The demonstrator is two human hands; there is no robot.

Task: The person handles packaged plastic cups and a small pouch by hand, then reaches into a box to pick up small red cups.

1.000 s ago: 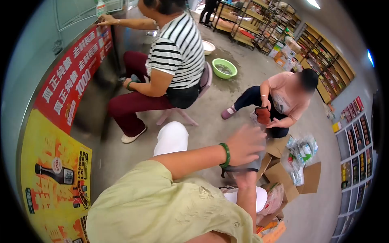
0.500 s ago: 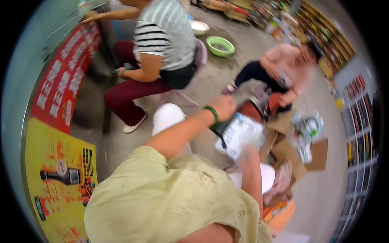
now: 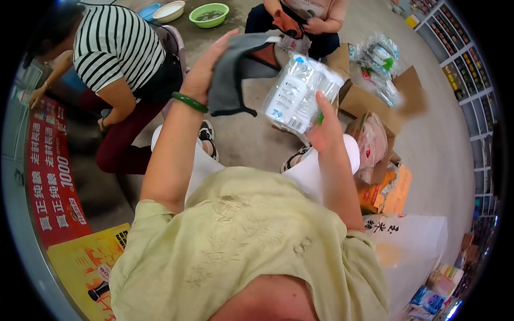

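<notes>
My left hand (image 3: 202,72) is raised with a limp piece of grey cloth (image 3: 230,72) held against the palm side. The cloth has a reddish-brown inner face and a narrow dark strip at its lower edge. My right hand (image 3: 327,128) grips the near right edge of a clear plastic pack (image 3: 302,91), thumb on top, other fingers mostly hidden. White printed labels and a barcode show on the pack, which is tilted in front of my knees. The cloth's right end comes close to the pack; I cannot tell whether they touch.
Open cardboard boxes (image 3: 369,109) with plastic-wrapped goods stand at my right, beside a white bag (image 3: 412,241). A person in stripes (image 3: 120,53) sits at left. Another person (image 3: 316,24) sits opposite, holding reddish cloth. Basins, including a green one (image 3: 209,24), stand behind.
My left hand has risen and moved left, bringing the grey cloth into clear view. The pack is higher in view, with my right hand now at its edge. The whole view has turned.
</notes>
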